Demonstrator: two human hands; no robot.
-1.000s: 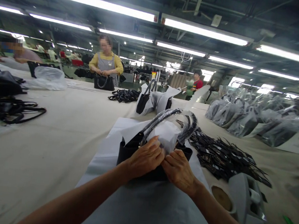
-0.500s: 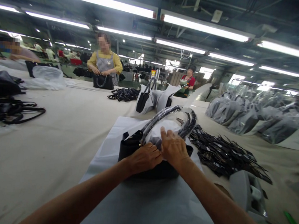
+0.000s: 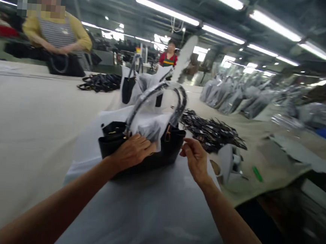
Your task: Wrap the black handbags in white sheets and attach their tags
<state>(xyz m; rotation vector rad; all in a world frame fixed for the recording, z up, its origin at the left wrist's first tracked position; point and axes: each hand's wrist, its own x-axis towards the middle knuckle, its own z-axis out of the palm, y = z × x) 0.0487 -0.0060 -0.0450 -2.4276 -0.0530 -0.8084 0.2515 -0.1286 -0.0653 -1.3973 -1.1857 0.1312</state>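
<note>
A black handbag (image 3: pixel 166 152) stands upright on a white wrapping sheet (image 3: pixel 144 210) in front of me, its wrapped handles (image 3: pixel 154 95) arching up and white stuffing paper (image 3: pixel 148 128) poking out of the top. My left hand (image 3: pixel 132 153) rests on the bag's near top edge, fingers curled over the paper. My right hand (image 3: pixel 195 160) hovers just off the bag's right side, fingers loosely bent with thumb and forefinger close together; I see nothing in it.
A pile of black tags or straps (image 3: pixel 210 129) lies right of the bag, with a tape dispenser (image 3: pixel 229 168) and a green pen (image 3: pixel 257 173) nearer the table edge. More bags (image 3: pixel 132 85) stand behind. A person in yellow (image 3: pixel 57 34) handles a bag at far left.
My right hand has come off the paper at the bag's top and moved to the right side. The view has swung to the right and closer to the bag.
</note>
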